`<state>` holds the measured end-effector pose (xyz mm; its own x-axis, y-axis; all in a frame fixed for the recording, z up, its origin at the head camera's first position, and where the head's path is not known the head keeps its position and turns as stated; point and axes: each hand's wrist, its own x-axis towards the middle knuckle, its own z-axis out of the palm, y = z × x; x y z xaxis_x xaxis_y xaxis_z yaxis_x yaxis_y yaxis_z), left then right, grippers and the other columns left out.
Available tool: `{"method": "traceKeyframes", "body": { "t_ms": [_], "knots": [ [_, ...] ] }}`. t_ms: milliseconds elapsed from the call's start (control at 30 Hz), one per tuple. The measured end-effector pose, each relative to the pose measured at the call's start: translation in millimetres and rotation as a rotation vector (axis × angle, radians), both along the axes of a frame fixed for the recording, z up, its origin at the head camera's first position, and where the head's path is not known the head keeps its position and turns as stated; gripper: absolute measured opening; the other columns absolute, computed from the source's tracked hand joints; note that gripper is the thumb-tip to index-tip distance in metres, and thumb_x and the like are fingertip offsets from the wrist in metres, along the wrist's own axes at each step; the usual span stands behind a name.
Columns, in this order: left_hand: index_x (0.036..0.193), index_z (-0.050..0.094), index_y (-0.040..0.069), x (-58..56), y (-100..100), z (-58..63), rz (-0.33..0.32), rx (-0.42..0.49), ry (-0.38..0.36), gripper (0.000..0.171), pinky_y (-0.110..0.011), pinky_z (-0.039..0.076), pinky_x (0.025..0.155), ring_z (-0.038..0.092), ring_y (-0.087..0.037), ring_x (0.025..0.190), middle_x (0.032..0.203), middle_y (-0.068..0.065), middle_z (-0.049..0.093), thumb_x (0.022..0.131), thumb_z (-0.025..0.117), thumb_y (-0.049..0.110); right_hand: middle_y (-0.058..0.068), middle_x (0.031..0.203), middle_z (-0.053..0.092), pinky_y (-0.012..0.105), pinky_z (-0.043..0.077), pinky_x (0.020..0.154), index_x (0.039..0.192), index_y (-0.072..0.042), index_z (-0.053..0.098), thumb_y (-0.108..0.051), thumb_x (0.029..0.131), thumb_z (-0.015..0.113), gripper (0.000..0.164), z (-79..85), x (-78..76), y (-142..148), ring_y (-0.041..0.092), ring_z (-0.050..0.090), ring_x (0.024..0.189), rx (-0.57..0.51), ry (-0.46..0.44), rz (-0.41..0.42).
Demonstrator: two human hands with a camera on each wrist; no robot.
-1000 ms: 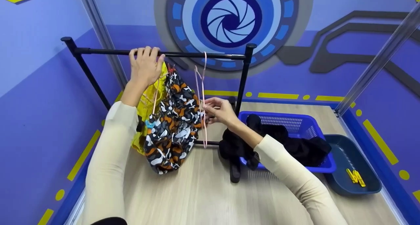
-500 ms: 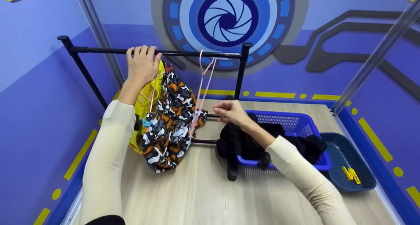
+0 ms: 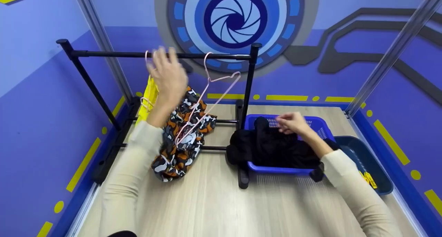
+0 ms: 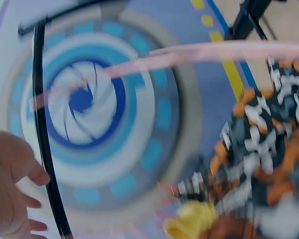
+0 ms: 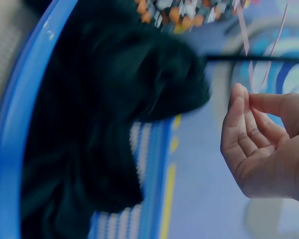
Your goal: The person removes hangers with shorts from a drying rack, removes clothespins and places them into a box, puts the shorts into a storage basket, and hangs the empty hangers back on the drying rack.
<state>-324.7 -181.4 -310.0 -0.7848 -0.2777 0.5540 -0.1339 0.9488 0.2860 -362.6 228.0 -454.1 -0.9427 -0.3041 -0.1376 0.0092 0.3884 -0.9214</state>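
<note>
My left hand [image 3: 169, 74], blurred in the head view, is in front of the black rail [image 3: 114, 54] with its fingers extended. Behind it hang a yellow garment [image 3: 149, 93] and a camouflage-patterned garment [image 3: 179, 157] in black, orange and white, both partly hidden by the hand and forearm. A bare pink hanger [image 3: 207, 71] hooks over the rail to the right and tilts across the patterned cloth. Over the basket, my right hand [image 3: 293, 123] holds nothing; in the right wrist view its thumb tip meets its loosely bent fingers. Black clothing [image 3: 276, 149] lies below that hand.
A blue plastic basket [image 3: 276, 168] contains the black clothing, some of it draped over the left rim. Behind its right side is a dark teal tray [image 3: 383, 181] with yellow clips [image 3: 368, 180]. The rack's black foot [image 3: 243, 178] stands beside the basket; patterned walls enclose the table.
My right hand has let go of the pink hanger and moved right, over the basket. The hanger has swung round. My left hand has come off the rail and shifted right.
</note>
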Motion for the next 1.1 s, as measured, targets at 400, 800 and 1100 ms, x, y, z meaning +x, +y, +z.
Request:
{"method": "traceKeyframes", "body": {
  "t_ms": [400,800,1100],
  "knots": [
    [0.094,0.074,0.011,-1.7,151.2,-84.2,-0.418,-0.348,-0.192,0.025,-0.042,0.058,0.063,0.073,-0.028,0.078,0.088,-0.009,0.075,0.1,0.057,0.029,0.025,0.098,0.075,0.042,0.058,0.079,0.104,0.009,0.073,0.002,0.094,0.062,0.017,-53.2,-11.5,57.6,0.031,0.071,0.085,0.479,0.492,-0.048],
    [0.151,0.046,0.008,-24.5,220.4,-195.4,-0.468,-0.104,-0.673,0.087,-0.045,0.052,0.101,0.06,-0.031,0.128,0.148,-0.012,0.054,0.089,0.064,0.067,0.032,0.149,0.048,0.072,0.036,0.107,0.128,-0.003,0.069,-0.005,0.086,0.077,0.043,-81.7,-15.5,62.6,0.055,0.043,0.137,0.937,0.511,0.22],
    [0.144,0.055,0.018,-20.1,212.9,-199.7,-0.508,-0.147,-0.704,0.05,-0.047,0.055,0.096,0.064,-0.032,0.122,0.141,-0.011,0.057,0.095,0.067,0.02,0.025,0.115,0.061,0.068,0.039,0.094,0.104,-0.008,0.078,-0.004,0.077,0.083,0.028,-102.9,-12.7,67.2,0.047,0.052,0.113,0.944,0.631,0.22]
  ]
}}
